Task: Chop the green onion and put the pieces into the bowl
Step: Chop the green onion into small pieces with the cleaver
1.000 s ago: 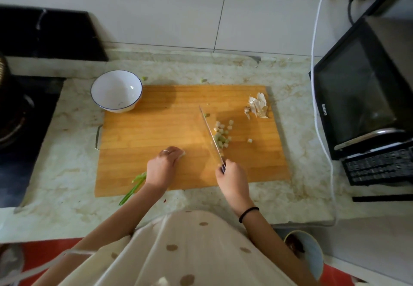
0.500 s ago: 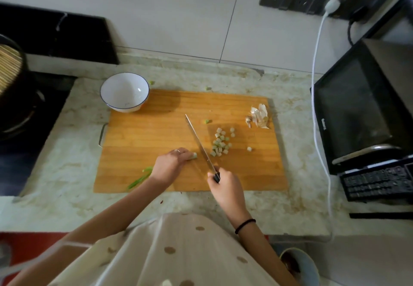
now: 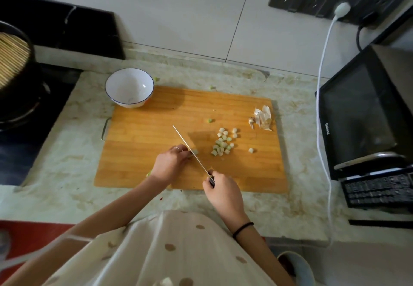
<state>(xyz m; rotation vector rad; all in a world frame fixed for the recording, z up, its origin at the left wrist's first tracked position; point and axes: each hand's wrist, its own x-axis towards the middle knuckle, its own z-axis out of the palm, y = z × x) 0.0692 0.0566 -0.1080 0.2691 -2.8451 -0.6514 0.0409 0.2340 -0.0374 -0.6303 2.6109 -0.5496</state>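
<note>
The right hand (image 3: 223,190) grips the knife (image 3: 190,149) over the cutting board (image 3: 143,138). The left hand (image 3: 168,162) curls around the green onion (image 3: 194,152) beside the blade. Cut pieces (image 3: 223,145) lie to the right, and the bowl (image 3: 129,88) sits at the board's far left corner.

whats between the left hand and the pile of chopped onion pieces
The knife blade, on the green onion's tip beside the left hand, then bare cutting board up to the chopped pieces; head view.

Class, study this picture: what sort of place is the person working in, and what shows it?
Most likely a home kitchen: a cutting board with chopped green onion pieces lies on a stone counter, with a stove to its left and a microwave to its right.
</note>
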